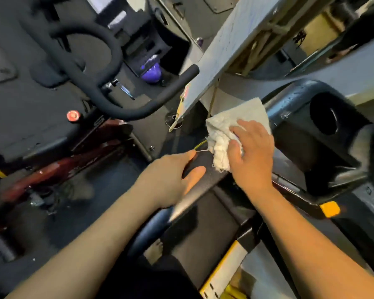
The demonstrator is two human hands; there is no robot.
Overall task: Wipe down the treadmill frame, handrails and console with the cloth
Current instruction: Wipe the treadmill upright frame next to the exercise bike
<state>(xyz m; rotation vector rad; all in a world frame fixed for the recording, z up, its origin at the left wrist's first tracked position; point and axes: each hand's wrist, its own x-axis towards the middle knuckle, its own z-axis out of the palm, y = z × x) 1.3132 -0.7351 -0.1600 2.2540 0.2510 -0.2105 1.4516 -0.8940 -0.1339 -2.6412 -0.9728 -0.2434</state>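
Treadmill handrail point(194, 186), dark and padded, is seen running on a slant from the lower left, near the person's body, up toward the console point(324, 134) at the right of the view. Its upper stretch is gripped by the left hand point(171, 180), whose fingers are curled round it with the thumb laid along the top. A pale, crumpled cloth point(231, 130) is pressed against the junction of rail and console by the right hand point(253, 152), the fingers being spread and nearly straight over the fabric; one corner of the cloth is pointed up and to the right. A round, dark cup recess is set in the console just right of the cloth. The rail's lower end is hidden behind the left forearm. An exercise bike's black handlebar point(108, 83) is blurred at the upper left.
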